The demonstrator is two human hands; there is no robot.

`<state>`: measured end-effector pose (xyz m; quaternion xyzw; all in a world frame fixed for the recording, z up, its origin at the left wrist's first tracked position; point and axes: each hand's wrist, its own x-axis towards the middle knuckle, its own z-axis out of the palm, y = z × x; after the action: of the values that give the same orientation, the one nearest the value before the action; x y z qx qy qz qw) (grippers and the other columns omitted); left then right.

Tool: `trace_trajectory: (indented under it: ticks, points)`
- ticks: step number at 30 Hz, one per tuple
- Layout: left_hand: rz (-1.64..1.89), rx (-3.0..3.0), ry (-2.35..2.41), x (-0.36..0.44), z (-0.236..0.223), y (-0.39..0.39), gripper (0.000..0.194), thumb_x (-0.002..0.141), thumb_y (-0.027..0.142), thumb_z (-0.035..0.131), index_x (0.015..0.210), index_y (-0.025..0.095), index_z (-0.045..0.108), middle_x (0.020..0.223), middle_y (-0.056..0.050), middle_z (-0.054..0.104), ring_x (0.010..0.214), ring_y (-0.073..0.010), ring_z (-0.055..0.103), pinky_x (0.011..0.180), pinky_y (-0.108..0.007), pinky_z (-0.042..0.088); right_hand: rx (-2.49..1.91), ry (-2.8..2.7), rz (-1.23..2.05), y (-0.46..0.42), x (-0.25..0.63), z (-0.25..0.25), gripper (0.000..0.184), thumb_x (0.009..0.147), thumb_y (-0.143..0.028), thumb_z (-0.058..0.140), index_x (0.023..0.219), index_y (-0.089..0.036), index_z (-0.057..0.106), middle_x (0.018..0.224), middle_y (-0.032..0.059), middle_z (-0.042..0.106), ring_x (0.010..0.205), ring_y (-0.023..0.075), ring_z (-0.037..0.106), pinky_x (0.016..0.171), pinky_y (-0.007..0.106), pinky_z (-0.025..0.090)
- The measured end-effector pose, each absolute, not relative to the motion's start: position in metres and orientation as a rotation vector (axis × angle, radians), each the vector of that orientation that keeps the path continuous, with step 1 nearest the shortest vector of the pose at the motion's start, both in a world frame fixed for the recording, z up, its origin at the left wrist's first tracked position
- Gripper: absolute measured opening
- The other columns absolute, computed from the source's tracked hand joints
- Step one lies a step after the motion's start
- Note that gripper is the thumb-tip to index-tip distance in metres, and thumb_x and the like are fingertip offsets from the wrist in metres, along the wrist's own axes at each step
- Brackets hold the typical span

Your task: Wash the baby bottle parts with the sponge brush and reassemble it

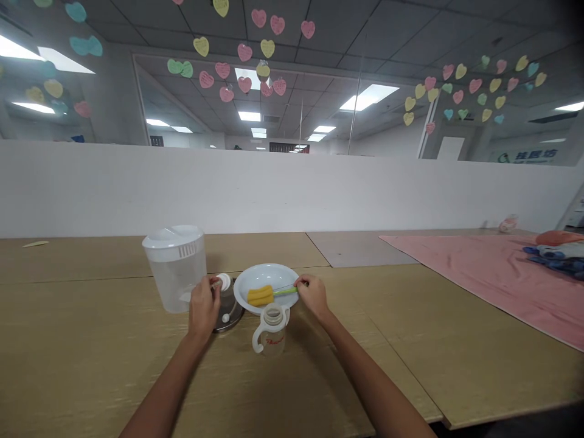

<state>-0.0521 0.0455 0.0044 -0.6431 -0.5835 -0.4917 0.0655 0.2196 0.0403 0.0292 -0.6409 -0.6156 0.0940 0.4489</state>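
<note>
A yellow sponge bottle brush (261, 296) with a green handle lies across a white bowl (244, 281). My right hand (312, 295) pinches the end of that handle at the bowl's right rim. My left hand (203, 306) is closed at the edge of a white bottle lid (224, 281), its fingertips partly hidden. The lid sits over a round metal tray (223, 328), where a thin tube with a white ball (225, 317) also shows. In front of the bowl stands an uncapped clear baby bottle (272, 340) with white handles and red print.
A clear plastic pitcher with a white lid (173, 243) stands left of the tray. A pink cloth (483, 274) covers the table's right side, with folded fabric (559, 252) on it. Behind the wooden table (91, 340) runs a white wall (292, 194).
</note>
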Motion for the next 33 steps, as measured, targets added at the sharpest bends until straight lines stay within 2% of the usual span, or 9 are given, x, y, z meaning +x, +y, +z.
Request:
trace_trajectory:
  ticks: [2, 5, 9, 13, 19, 23, 28, 31, 33]
  points:
    - [-1.485, -1.97, -1.776, -0.0536, 0.0038, 0.0464, 0.028, 0.084, 0.041, 0.033, 0.093, 0.019, 0.048, 0.086, -0.008, 0.062, 0.082, -0.0231, 0.059, 0.073, -0.035, 0.045, -1.585, -1.528, 0.233, 0.0402, 0.2196, 0.0294, 0.024, 0.065, -0.013, 0.044, 0.063, -0.017, 0.068, 0.07, 0.0026, 0.067, 0.07, 0.016, 0.058, 0.065, 0.023, 0.038]
    - [-1.477, -1.931, -1.877, -0.0544, 0.0047, 0.0464, 0.032, 0.081, 0.046, 0.039, 0.095, 0.019, 0.047, 0.074, -0.004, 0.061, 0.072, -0.0231, 0.059, 0.066, -0.035, 0.045, -1.586, -1.533, 0.234, 0.0401, 0.2196, 0.0296, 0.024, 0.065, -0.013, 0.044, 0.063, -0.017, 0.068, 0.07, 0.0025, 0.067, 0.07, 0.0158, 0.058, 0.065, 0.023, 0.038]
    - [-1.494, -1.928, -1.77, -0.0528, 0.0073, 0.0452, 0.026, 0.083, 0.04, 0.035, 0.09, 0.019, 0.049, 0.084, -0.008, 0.062, 0.082, -0.0236, 0.058, 0.076, -0.037, 0.044, -1.587, -1.53, 0.235, 0.0397, 0.2193, 0.0305, 0.024, 0.065, -0.013, 0.045, 0.063, -0.018, 0.068, 0.07, 0.0026, 0.067, 0.07, 0.0158, 0.058, 0.066, 0.023, 0.039]
    - [-1.491, -1.916, -1.827, -0.0517, 0.0078, 0.0444, 0.029, 0.083, 0.044, 0.037, 0.091, 0.019, 0.049, 0.074, -0.004, 0.059, 0.074, -0.0229, 0.058, 0.074, -0.037, 0.044, -1.596, -1.53, 0.232, 0.039, 0.2191, 0.0316, 0.024, 0.066, -0.013, 0.045, 0.063, -0.018, 0.068, 0.07, 0.0025, 0.068, 0.071, 0.0162, 0.058, 0.065, 0.023, 0.038]
    - [-1.532, -1.861, -1.71, -0.0522, 0.0053, 0.0459, 0.03, 0.085, 0.035, 0.032, 0.103, 0.017, 0.049, 0.096, -0.01, 0.06, 0.092, -0.0238, 0.057, 0.082, -0.037, 0.043, -1.588, -1.529, 0.244, 0.0396, 0.2193, 0.0305, 0.024, 0.065, -0.013, 0.045, 0.063, -0.018, 0.068, 0.071, 0.0029, 0.068, 0.071, 0.016, 0.058, 0.066, 0.023, 0.037]
    - [-1.595, -1.854, -1.769, -0.0524, 0.0064, 0.0454, 0.038, 0.083, 0.043, 0.039, 0.108, 0.017, 0.047, 0.087, -0.007, 0.061, 0.084, -0.0236, 0.058, 0.079, -0.036, 0.045, -1.593, -1.524, 0.225, 0.0404, 0.2195, 0.0292, 0.024, 0.065, -0.014, 0.044, 0.063, -0.018, 0.068, 0.071, 0.0027, 0.067, 0.071, 0.016, 0.057, 0.065, 0.023, 0.037]
    - [-1.585, -1.885, -1.724, -0.0516, 0.0095, 0.0431, 0.034, 0.086, 0.04, 0.033, 0.106, 0.017, 0.048, 0.094, -0.009, 0.061, 0.092, -0.0237, 0.057, 0.084, -0.037, 0.043, -1.579, -1.538, 0.229, 0.0404, 0.2198, 0.0294, 0.023, 0.066, -0.015, 0.044, 0.063, -0.017, 0.067, 0.07, 0.0029, 0.067, 0.07, 0.0158, 0.057, 0.065, 0.023, 0.036]
    - [-1.584, -1.866, -1.804, -0.052, 0.0103, 0.0428, 0.04, 0.084, 0.045, 0.038, 0.109, 0.016, 0.047, 0.084, -0.007, 0.061, 0.084, -0.0243, 0.058, 0.078, -0.037, 0.045, -1.576, -1.536, 0.225, 0.0405, 0.2198, 0.0294, 0.024, 0.065, -0.015, 0.044, 0.062, -0.017, 0.068, 0.069, 0.003, 0.067, 0.068, 0.0156, 0.056, 0.064, 0.023, 0.036]
    - [-1.587, -1.872, -1.779, -0.0525, 0.0101, 0.0433, 0.039, 0.084, 0.045, 0.036, 0.108, 0.016, 0.048, 0.087, -0.008, 0.061, 0.087, -0.0245, 0.058, 0.08, -0.037, 0.044, -1.573, -1.53, 0.227, 0.0406, 0.2198, 0.0292, 0.024, 0.065, -0.015, 0.044, 0.062, -0.017, 0.068, 0.069, 0.003, 0.067, 0.067, 0.0153, 0.056, 0.063, 0.022, 0.036]
